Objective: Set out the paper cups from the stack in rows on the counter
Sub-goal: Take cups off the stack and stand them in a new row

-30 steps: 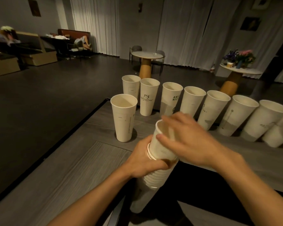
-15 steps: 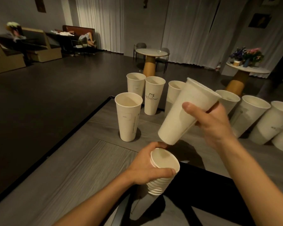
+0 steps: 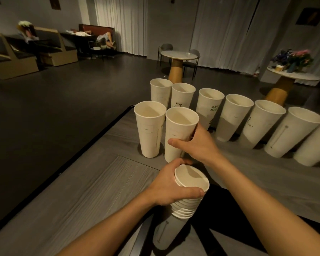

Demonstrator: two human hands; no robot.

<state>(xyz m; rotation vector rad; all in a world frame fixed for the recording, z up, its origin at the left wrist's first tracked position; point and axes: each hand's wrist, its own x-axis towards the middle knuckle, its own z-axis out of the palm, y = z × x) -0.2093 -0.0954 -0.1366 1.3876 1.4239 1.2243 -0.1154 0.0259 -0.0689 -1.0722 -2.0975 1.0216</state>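
Grey desk [image 3: 81,191] carries a back row of cups [image 3: 235,117]; the right hand [image 3: 198,145] clasps one cup [image 3: 179,130] just beside the front cup [image 3: 149,130], its base seemingly down, while the left hand [image 3: 166,187] grips the stack [image 3: 187,196]. A careless release could topple these tall, light neighbours.

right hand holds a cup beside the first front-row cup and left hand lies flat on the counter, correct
Not the left hand: it grips the stack of cups rather than lying flat on the counter, as the head view shows. The right hand does hold a cup beside the first front-row cup.
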